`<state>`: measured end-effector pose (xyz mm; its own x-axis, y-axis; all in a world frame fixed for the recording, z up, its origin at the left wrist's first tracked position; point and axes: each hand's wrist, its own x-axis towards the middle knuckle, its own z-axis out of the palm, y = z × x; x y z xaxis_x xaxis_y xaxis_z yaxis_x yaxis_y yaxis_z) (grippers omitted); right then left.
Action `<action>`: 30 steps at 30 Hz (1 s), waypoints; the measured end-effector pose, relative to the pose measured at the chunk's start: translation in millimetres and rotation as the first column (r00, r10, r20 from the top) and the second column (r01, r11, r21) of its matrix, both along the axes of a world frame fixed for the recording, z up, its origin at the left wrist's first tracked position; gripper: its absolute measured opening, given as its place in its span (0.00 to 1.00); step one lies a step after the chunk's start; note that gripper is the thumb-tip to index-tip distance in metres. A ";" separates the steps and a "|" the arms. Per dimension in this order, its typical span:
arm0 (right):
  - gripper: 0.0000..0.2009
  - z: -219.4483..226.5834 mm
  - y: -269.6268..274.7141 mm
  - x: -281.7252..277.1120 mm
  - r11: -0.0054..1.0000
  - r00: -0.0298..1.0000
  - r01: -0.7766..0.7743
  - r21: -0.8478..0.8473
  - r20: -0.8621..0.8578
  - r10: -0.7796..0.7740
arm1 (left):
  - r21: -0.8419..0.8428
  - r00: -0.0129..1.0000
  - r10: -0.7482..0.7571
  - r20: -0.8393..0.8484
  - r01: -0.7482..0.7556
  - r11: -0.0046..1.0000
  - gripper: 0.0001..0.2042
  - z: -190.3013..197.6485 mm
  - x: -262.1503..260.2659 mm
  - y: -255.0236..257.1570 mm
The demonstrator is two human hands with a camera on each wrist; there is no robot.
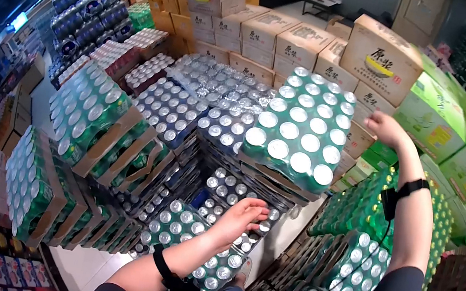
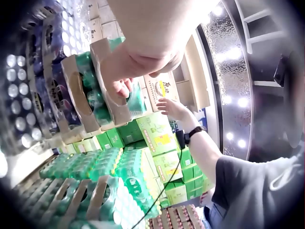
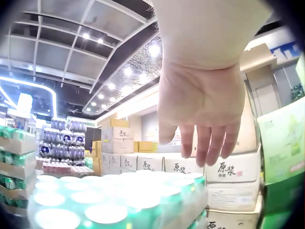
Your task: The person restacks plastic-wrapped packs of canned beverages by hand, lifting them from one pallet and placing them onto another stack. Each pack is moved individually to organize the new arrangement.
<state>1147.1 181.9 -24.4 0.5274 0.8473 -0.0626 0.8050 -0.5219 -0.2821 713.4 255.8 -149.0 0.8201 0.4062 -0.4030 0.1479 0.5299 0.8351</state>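
A shrink-wrapped pack of green cans [image 1: 299, 126] tops a stack in the centre of the head view; its silver lids show in the right wrist view [image 3: 100, 205]. My left hand [image 1: 238, 222] is at the near side of that stack, fingers loosely bent. In the left wrist view the left hand [image 2: 131, 69] overlaps a cardboard tray [image 2: 107, 86] of green cans; contact cannot be told. To the right of the pack, my right hand [image 1: 386, 130] is raised, holding nothing. Its fingers hang loosely in the right wrist view [image 3: 202, 109], beyond the lids.
Beige cartons [image 1: 301, 42] line the back, with green cartons [image 1: 432, 112] at the right. Trays of green cans [image 1: 88, 120] stand stacked at the left, and dark blue can packs [image 1: 171, 106] lie behind. Lower can stacks [image 1: 349, 266] are at the near right.
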 end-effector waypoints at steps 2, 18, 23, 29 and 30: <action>0.20 -29.3 41.3 32.2 0.986 0.999 0.035 0.165 -0.032 -0.031 | -0.059 0.996 0.068 0.064 -0.064 0.996 0.18 -3.3 25.2 4.4; 0.31 -108.0 188.5 126.6 0.997 0.990 0.078 0.024 -0.118 -0.074 | -0.492 0.888 0.427 0.168 -0.300 0.817 0.09 -17.7 108.1 12.9; 0.30 -104.3 178.1 126.1 0.993 0.990 0.119 -0.024 -0.074 -0.120 | -0.284 0.902 0.432 0.013 -0.411 0.866 0.10 -17.4 109.9 28.1; 0.36 -91.3 103.2 90.7 0.985 0.976 0.139 -0.104 -0.157 -0.154 | -0.041 0.799 0.594 -0.095 -0.599 0.800 0.09 -21.1 71.6 74.6; 0.36 -87.8 99.5 88.6 0.982 0.970 0.142 -0.124 -0.178 -0.163 | -0.009 0.798 0.595 -0.095 -0.598 0.801 0.08 -21.8 68.5 82.4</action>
<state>1235.6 281.4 -112.2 0.6197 0.7404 -0.2604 0.6521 -0.6703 -0.3541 781.9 338.2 -170.8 0.3831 0.7875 -0.4828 -0.1401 0.5662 0.8123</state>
